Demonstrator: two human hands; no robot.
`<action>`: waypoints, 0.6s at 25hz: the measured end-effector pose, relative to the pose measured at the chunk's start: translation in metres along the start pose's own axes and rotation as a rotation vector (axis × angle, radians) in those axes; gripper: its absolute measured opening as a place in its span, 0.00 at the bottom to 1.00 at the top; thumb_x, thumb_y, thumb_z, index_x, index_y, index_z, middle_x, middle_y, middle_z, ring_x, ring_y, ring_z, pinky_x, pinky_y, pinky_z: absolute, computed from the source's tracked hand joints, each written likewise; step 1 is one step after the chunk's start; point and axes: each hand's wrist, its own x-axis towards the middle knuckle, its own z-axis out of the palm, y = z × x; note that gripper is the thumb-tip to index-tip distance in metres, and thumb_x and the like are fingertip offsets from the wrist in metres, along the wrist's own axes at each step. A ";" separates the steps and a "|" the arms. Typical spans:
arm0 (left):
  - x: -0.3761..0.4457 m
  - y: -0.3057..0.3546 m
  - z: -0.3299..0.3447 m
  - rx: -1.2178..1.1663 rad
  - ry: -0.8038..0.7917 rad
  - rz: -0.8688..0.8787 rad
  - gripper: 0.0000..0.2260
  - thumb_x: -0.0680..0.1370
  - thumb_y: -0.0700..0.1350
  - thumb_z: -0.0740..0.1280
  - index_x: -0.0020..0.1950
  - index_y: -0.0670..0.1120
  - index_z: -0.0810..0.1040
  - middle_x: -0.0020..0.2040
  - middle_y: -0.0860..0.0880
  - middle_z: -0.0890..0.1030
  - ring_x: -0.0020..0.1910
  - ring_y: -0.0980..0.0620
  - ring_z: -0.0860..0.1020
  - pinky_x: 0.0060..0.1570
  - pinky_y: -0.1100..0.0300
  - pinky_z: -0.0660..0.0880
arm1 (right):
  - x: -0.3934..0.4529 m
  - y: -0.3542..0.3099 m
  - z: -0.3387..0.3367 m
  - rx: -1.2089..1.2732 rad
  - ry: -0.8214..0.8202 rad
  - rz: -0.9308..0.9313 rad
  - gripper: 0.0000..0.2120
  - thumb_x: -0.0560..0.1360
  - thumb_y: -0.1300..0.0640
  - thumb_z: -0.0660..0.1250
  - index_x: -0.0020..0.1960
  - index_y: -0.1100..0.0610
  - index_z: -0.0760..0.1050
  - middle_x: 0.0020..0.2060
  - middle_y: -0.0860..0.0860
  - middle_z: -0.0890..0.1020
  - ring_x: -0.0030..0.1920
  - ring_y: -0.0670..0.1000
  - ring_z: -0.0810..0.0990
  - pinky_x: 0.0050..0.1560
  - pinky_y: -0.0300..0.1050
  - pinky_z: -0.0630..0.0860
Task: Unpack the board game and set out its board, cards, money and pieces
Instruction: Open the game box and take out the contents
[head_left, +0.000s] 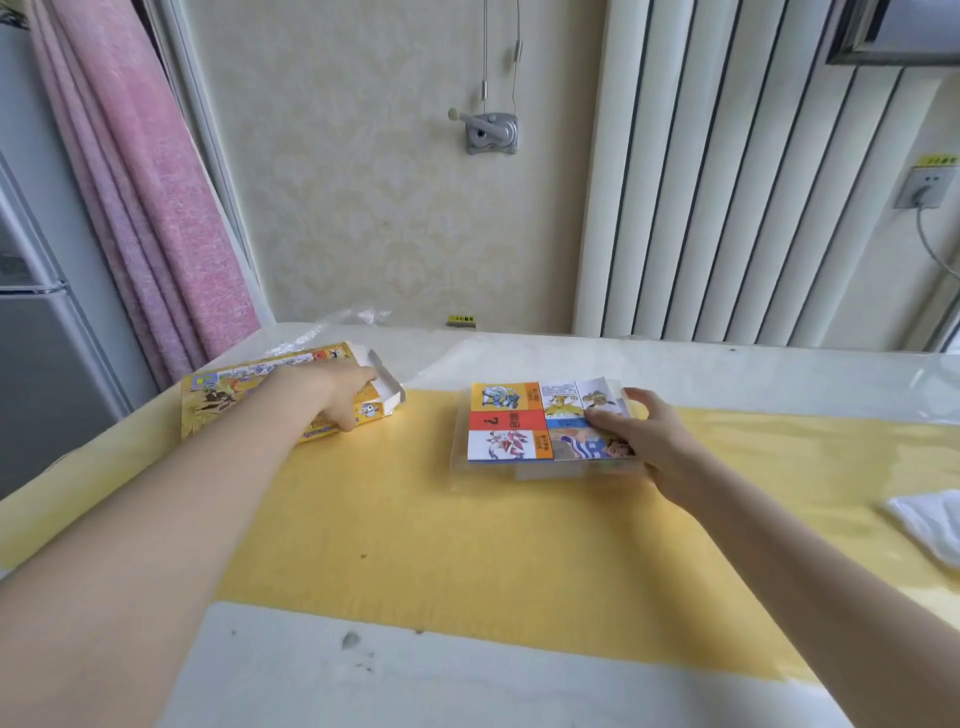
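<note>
A yellow game box (223, 395) lies at the far left of the table with its white end flap open. My left hand (337, 387) lies on top of the box near that open end, thumb down its front side. A folded game board (519, 422) with colourful squares lies at the centre, on top of a clear plastic tray (462, 462). My right hand (644, 441) holds the right edge of this stack, thumb on top of the folded board and fingers curled round the far side.
The table carries a yellow cloth (467, 545) under a clear cover. Crumpled clear wrap (337, 325) lies behind the box. A white folded cloth (930, 519) sits at the right edge. A wall with a radiator-like panel (727, 182) stands behind the table.
</note>
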 end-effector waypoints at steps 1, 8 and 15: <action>-0.001 0.006 0.005 0.019 0.016 -0.015 0.34 0.70 0.45 0.68 0.74 0.49 0.58 0.68 0.44 0.65 0.65 0.42 0.69 0.63 0.49 0.69 | 0.001 0.000 0.002 0.001 0.005 -0.001 0.34 0.69 0.60 0.72 0.70 0.56 0.60 0.46 0.57 0.79 0.35 0.52 0.81 0.27 0.43 0.80; -0.082 0.100 -0.028 -0.517 0.429 0.372 0.20 0.77 0.45 0.63 0.69 0.47 0.68 0.71 0.48 0.67 0.69 0.49 0.65 0.62 0.61 0.62 | -0.037 -0.010 -0.026 -0.101 0.031 -0.009 0.33 0.70 0.58 0.73 0.70 0.54 0.61 0.49 0.58 0.80 0.34 0.51 0.81 0.26 0.41 0.79; -0.145 0.167 -0.019 -0.463 0.030 0.571 0.43 0.69 0.59 0.71 0.76 0.51 0.51 0.72 0.51 0.60 0.71 0.52 0.61 0.69 0.58 0.61 | -0.097 -0.004 -0.076 -0.241 0.068 -0.008 0.33 0.72 0.54 0.70 0.72 0.53 0.59 0.53 0.57 0.80 0.37 0.51 0.81 0.35 0.45 0.81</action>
